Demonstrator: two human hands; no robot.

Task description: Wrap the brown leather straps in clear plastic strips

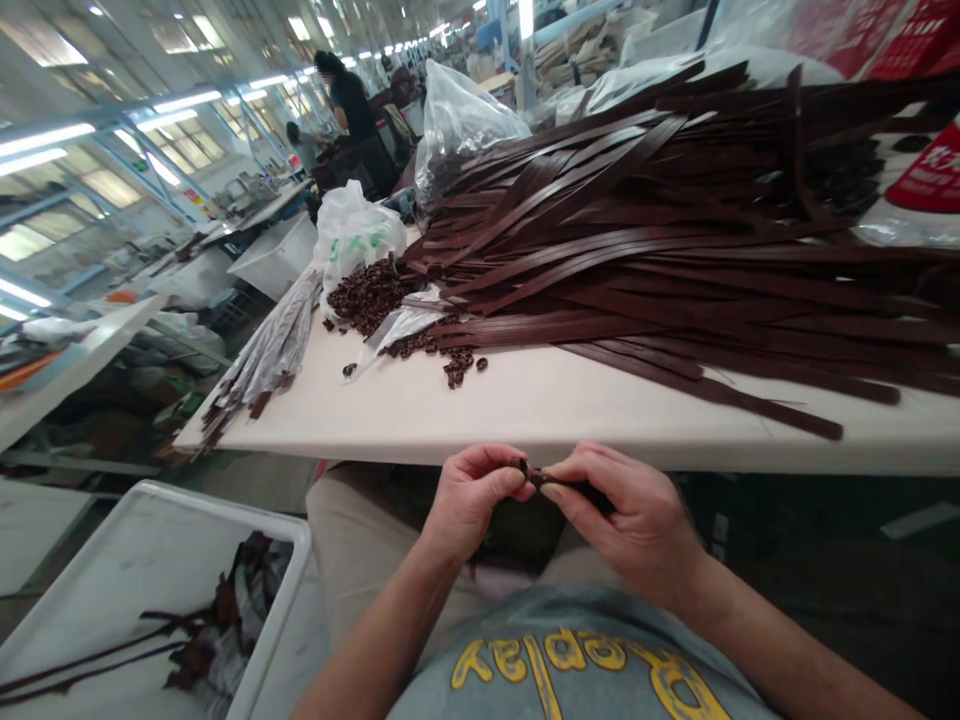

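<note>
Just in front of the table's near edge, my hands meet over my lap. Between the thumb and fingers of my left hand (476, 495) is a small dark brown loop (519, 465). My right hand (626, 510) pinches the narrow end of a dark brown strap (538, 478), which touches or enters the loop; I cannot tell which. The rest of this strap is mostly hidden by my right hand. Beyond my hands, many long brown straps (675, 260) lie heaped across the table (525, 410). A pile of small brown loops (367, 300) spills out at their left ends.
Grey-wrapped strips (274, 345) lie at the table's left end, near a white plastic bag (356, 232). A clear bag (465, 125) stands behind the loops. Lower left, a white bin (142, 490) holds brown and grey strips. A person (360, 120) stands farther back.
</note>
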